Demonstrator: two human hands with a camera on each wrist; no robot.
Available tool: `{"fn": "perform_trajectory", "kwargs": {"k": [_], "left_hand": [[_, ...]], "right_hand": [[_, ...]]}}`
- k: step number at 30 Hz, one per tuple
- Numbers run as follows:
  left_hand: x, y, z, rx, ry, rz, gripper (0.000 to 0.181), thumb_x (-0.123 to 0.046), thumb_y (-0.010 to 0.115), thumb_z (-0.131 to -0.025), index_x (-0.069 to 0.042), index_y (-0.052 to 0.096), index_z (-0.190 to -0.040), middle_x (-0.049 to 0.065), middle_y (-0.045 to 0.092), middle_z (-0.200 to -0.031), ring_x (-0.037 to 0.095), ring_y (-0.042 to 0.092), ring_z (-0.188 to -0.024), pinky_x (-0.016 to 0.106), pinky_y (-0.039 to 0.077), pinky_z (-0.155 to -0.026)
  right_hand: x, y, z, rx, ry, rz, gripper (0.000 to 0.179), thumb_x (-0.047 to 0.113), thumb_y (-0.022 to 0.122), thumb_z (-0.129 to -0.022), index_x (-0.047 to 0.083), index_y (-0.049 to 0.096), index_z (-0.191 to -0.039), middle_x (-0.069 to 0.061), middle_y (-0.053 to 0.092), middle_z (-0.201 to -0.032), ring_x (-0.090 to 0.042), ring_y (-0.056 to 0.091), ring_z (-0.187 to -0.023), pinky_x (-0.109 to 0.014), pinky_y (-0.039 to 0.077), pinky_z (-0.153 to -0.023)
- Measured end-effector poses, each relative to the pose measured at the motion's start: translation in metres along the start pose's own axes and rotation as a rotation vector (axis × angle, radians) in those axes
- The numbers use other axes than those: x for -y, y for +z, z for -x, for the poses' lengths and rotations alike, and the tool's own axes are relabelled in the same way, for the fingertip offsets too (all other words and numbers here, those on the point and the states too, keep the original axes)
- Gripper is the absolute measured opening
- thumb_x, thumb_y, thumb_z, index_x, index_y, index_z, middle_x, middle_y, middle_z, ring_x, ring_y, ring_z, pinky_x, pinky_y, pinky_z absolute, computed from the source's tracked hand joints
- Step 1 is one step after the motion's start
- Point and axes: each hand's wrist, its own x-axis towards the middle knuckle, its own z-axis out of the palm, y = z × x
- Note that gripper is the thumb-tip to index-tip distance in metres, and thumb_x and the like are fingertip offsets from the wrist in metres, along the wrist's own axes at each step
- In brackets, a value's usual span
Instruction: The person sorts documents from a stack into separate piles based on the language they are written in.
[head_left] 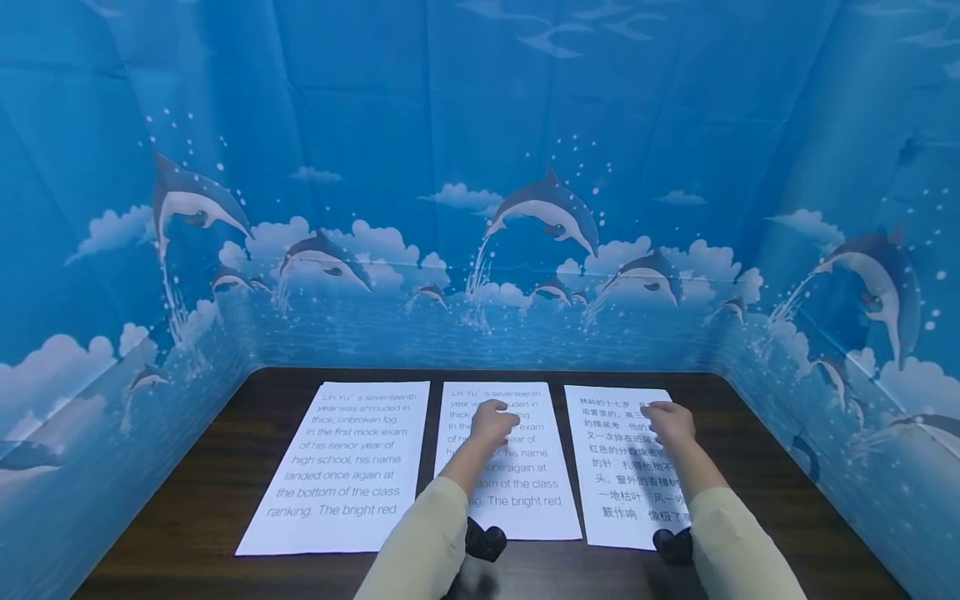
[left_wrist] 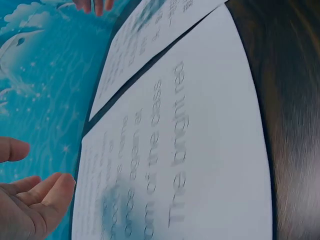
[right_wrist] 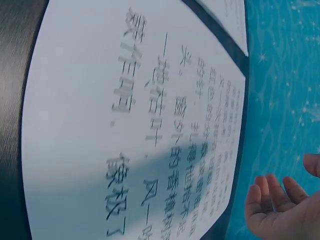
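Above the middle sheet of English text hovers my left hand, holding nothing, its fingers loosely bent and the thumb apart. In the left wrist view that hand shows at the lower left, with a gap between thumb and fingers. My right hand is over the right-hand sheet of Chinese text, likewise empty. The right wrist view shows its fingers relaxed and slightly curled, thumb apart. Both hands cast shadows on the paper.
Left of these lies another English sheet, apparently with more paper beneath it. All rest on a dark wooden table. A blue dolphin-print cloth encloses the table's back and sides. Black wrist devices sit under both forearms.
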Motion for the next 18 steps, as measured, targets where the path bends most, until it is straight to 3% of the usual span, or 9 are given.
{"fn": "perform_trajectory", "kwargs": {"k": [8, 16, 18], "left_hand": [[0.003, -0.033, -0.003, -0.056, 0.002, 0.01, 0.047, -0.013, 0.058, -0.076, 0.004, 0.044, -0.118, 0.018, 0.052, -0.101, 0.03, 0.054, -0.089, 0.033, 0.048, -0.067], [0.016, -0.066, -0.004, -0.143, -0.052, 0.033, 0.045, -0.012, 0.057, -0.078, 0.004, 0.044, -0.118, 0.02, 0.049, -0.108, 0.032, 0.052, -0.094, 0.037, 0.046, -0.073], [0.021, -0.073, -0.005, -0.151, -0.054, 0.037, 0.045, -0.011, 0.056, -0.079, 0.006, 0.043, -0.118, 0.022, 0.048, -0.11, 0.034, 0.051, -0.096, 0.041, 0.045, -0.075]], "right_hand": [[0.016, 0.028, 0.007, 0.063, -0.024, -0.011, 0.057, 0.043, 0.051, -0.082, 0.006, 0.041, -0.124, -0.017, 0.043, -0.116, -0.035, 0.047, -0.098, -0.049, 0.039, -0.077], [0.03, 0.049, 0.026, 0.16, -0.064, -0.011, 0.057, 0.045, 0.052, -0.08, 0.007, 0.042, -0.122, -0.014, 0.044, -0.115, -0.03, 0.05, -0.095, -0.043, 0.042, -0.076], [0.039, 0.047, 0.04, 0.201, -0.08, -0.028, 0.052, 0.04, 0.052, -0.082, 0.006, 0.043, -0.121, -0.014, 0.045, -0.115, -0.029, 0.051, -0.095, -0.042, 0.042, -0.077]]}}
